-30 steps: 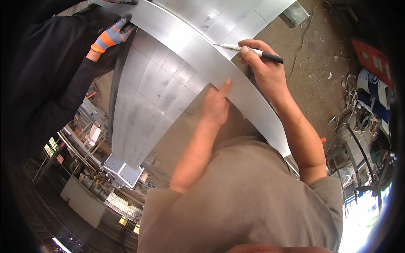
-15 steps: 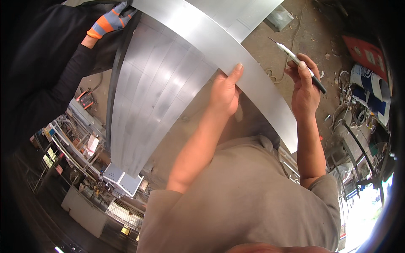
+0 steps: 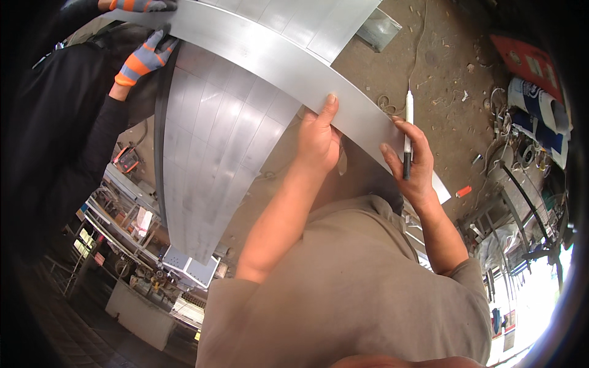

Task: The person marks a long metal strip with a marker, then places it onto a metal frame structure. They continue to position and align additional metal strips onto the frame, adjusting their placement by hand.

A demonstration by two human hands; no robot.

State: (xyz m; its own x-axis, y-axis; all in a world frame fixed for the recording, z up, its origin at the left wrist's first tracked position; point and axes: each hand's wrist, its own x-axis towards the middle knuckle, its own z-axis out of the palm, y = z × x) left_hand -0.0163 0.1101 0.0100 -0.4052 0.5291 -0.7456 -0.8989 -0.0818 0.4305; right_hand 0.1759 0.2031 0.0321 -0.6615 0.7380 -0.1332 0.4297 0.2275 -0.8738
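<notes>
Swung inward, the right hand (image 3: pixel 419 168), half-curled around a marker (image 3: pixel 409 113), meets the metal strip (image 3: pixel 257 52) at center right.
Left hand (image 3: pixel 318 142) clasps its edge, not yet released; any marking done is indiscernible.

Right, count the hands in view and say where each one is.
4: the person's left hand and, farther right, right hand at the metal strip; upper gloved hand and lower gloved hand, both at upper left.

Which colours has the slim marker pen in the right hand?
The slim marker pen is white with a black lower end; the head view shows it best.
</notes>
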